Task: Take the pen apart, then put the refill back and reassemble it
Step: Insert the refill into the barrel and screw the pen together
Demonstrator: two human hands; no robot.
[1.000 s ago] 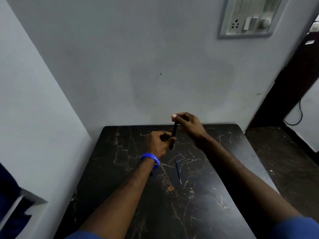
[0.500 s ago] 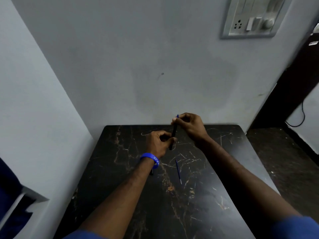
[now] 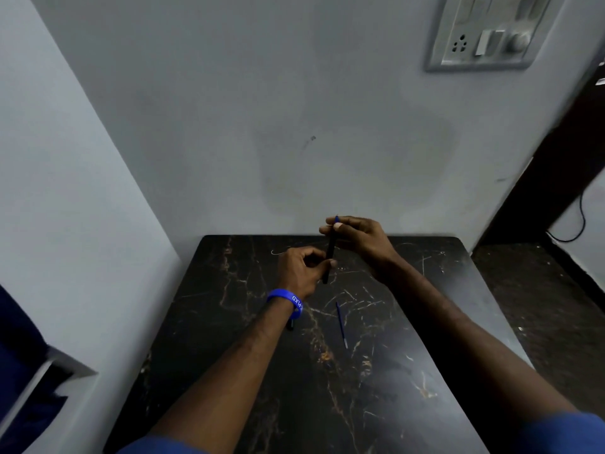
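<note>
Refill (image 3: pixel 341 324) lies nearest on the table (image 3: pixel 393 404); beyond it my left hand (image 3: pixel 302 268) pinches the barrel (image 3: pixel 330 257) low, my right hand (image 3: pixel 358 239) grips its top; disassembly appears done, so next I must pick up and thread the refill

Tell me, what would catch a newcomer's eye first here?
Two bare hands above a black marble-patterned table: the left hand and right hand hold a slim dark pen barrel nearly upright. A thin blue refill lies on the tabletop nearer the camera, and a bright blue wristband circles the left wrist.
</note>
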